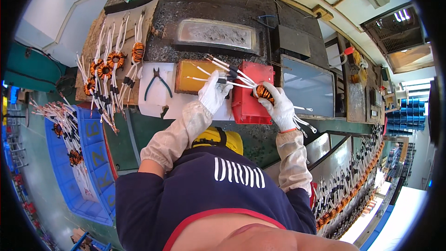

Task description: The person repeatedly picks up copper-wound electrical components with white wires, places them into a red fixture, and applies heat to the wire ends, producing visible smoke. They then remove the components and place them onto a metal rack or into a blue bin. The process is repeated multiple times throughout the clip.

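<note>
A ring coil wound with copper wire [265, 93] is held over the red plastic box [253, 107]. My right hand [280, 108], in a white glove, is closed round the coil's right side. From the coil several white-sleeved leads [245, 78] with black sleeve sections fan out to the left. My left hand [213, 93], also gloved, pinches some of these leads near a black section. Other leads with ring terminals [306, 123] hang out beyond my right hand. Next to the red box is an amber-yellow block [186, 76], partly behind my left hand.
Pliers [158, 83] lie on white paper to the left. Finished-looking coils [115, 59] rest on a board at far left. A metal trough [217, 35] sits behind, a grey-topped box [309, 86] to the right. A blue crate [95, 153] and a rack of coils [341, 204] flank me.
</note>
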Tool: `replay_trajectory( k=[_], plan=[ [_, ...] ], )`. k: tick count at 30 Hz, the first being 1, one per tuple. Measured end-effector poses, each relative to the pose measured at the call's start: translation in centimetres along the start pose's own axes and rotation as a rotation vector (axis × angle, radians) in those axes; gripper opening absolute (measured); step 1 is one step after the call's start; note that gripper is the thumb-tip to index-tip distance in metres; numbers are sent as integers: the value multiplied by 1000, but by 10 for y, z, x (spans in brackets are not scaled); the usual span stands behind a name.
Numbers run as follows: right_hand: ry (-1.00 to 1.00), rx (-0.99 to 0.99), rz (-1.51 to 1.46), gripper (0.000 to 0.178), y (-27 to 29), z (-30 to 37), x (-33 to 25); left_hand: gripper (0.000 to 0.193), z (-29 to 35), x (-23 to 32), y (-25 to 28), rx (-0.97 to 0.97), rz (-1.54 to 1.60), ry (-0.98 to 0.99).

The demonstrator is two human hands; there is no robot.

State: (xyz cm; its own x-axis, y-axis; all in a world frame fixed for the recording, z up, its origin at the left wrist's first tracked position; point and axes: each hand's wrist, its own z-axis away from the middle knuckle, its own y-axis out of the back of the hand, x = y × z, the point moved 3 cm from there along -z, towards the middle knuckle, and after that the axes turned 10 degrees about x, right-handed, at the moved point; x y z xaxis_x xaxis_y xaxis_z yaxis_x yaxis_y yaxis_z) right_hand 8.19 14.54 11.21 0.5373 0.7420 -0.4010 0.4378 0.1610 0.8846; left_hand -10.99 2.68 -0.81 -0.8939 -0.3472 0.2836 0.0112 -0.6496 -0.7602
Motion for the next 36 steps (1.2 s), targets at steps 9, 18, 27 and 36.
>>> replay_trajectory(
  k=[9, 18, 27, 36],
  plan=[
    [-26, -17, 63, 51, -6, -1, 2, 28, 33, 3, -6, 1, -239, -131],
    [117, -148, 175, 49, 9, -13, -15, 26, 14, -1, 8, 21, 93, 143],
    [177, -271, 328, 40, 9, -31, -31, 20, 15, 0, 16, 54, 79, 125],
    [205, -312, 384, 34, 6, -40, -42, 21, 5, 0, 29, 47, 110, 196]
  ],
)
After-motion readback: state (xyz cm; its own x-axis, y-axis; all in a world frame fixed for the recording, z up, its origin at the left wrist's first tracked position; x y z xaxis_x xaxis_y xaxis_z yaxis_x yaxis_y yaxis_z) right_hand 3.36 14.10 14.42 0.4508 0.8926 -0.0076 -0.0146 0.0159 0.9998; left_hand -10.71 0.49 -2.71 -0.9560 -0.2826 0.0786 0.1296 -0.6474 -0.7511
